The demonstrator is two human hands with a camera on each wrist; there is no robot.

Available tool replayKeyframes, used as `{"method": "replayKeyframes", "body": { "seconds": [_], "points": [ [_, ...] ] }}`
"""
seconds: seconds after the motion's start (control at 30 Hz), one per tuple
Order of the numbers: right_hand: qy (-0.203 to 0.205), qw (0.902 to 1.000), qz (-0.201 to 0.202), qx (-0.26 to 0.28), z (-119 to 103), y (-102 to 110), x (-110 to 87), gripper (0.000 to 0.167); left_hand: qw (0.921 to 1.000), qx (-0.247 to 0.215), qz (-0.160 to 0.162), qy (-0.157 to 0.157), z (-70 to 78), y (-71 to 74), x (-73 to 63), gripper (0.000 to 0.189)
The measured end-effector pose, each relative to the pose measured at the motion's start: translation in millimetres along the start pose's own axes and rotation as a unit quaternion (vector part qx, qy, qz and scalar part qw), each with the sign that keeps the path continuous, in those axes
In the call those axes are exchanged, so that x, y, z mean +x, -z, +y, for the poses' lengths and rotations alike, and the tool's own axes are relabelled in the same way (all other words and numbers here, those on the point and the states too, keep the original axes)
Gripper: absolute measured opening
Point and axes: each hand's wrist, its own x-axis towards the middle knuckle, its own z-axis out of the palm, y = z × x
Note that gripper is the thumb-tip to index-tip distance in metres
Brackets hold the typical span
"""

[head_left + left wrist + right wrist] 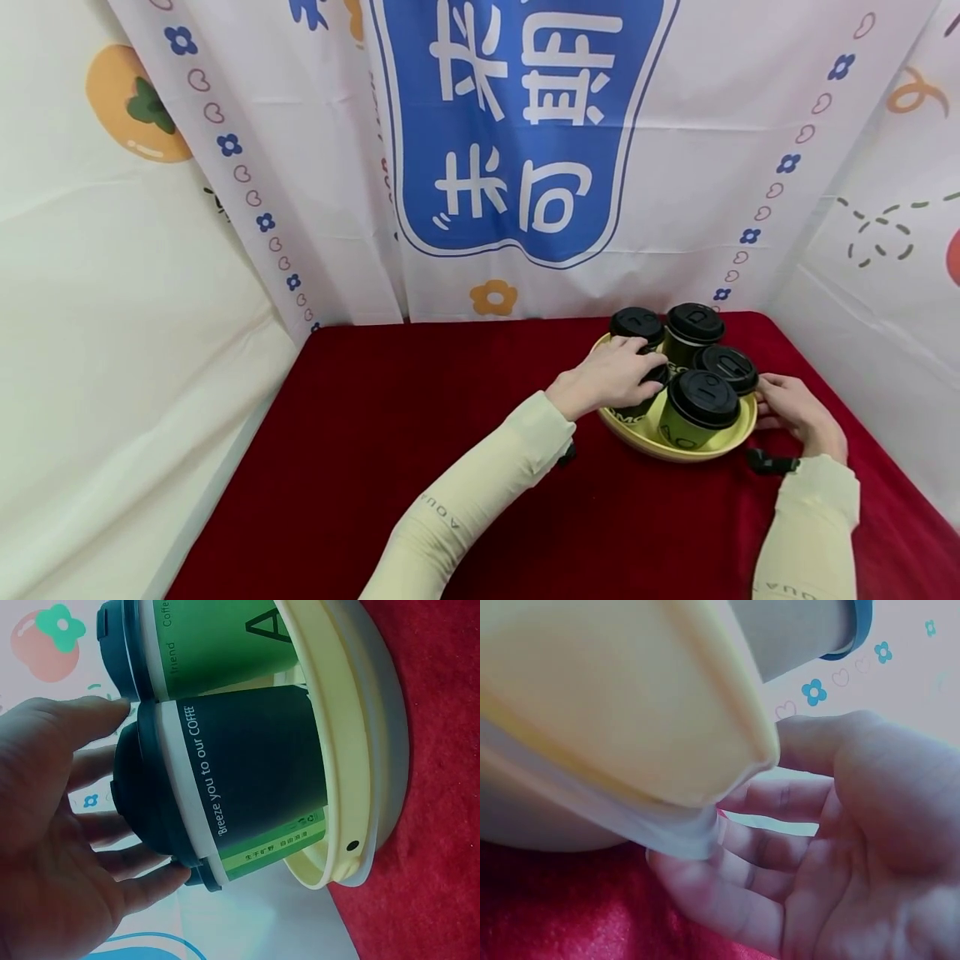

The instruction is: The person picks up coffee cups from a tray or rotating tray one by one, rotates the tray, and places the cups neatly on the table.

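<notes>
A round yellow tray (652, 447) on the table's right side carries several paper coffee cups with black lids. My left hand (606, 375) reaches over its left side. In the left wrist view, thumb and fingers curve round the lid of a dark coffee cup (255, 757) that stands upright in the tray. A green cup (217, 645) is right beside it. At the tray's right edge, my right hand (798, 408) grips the rim. The right wrist view shows the thumb at the yellow rim (757, 742) and fingers under the pale outer layer (682, 832).
Dark red cloth (420, 433) covers the table, stretching away left of the tray. A printed white curtain (330, 208) hangs behind the table's back edge. White fabric (847, 333) rises close along the right side.
</notes>
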Motion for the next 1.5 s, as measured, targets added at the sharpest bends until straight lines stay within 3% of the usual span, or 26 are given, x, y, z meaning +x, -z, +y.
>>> {"method": "replayKeyframes", "body": {
  "seconds": [0.3,0.7,1.17,1.5],
  "points": [
    [0.004,1.0,0.005,0.003,2,-1,-0.4,0.029,0.9999,-0.006,0.015,-0.006,-1.6,0.0,-1.7,0.045],
    [0.002,0.9999,0.008,-0.007,-1,-3,-0.1,0.029,0.9964,-0.076,-0.004,0.039,-9.4,3.8,-4.7,0.051],
    [-0.002,0.9999,0.008,-0.007,-3,-4,-1.0,0.031,0.9915,-0.118,0.04,0.037,-25.3,3.3,-16.0,0.048],
    [0.002,0.9999,0.011,-0.01,-2,-3,-1.5,0.03,0.9841,-0.161,0.061,0.045,-37.0,13.5,-28.5,0.046]
  ]
}}
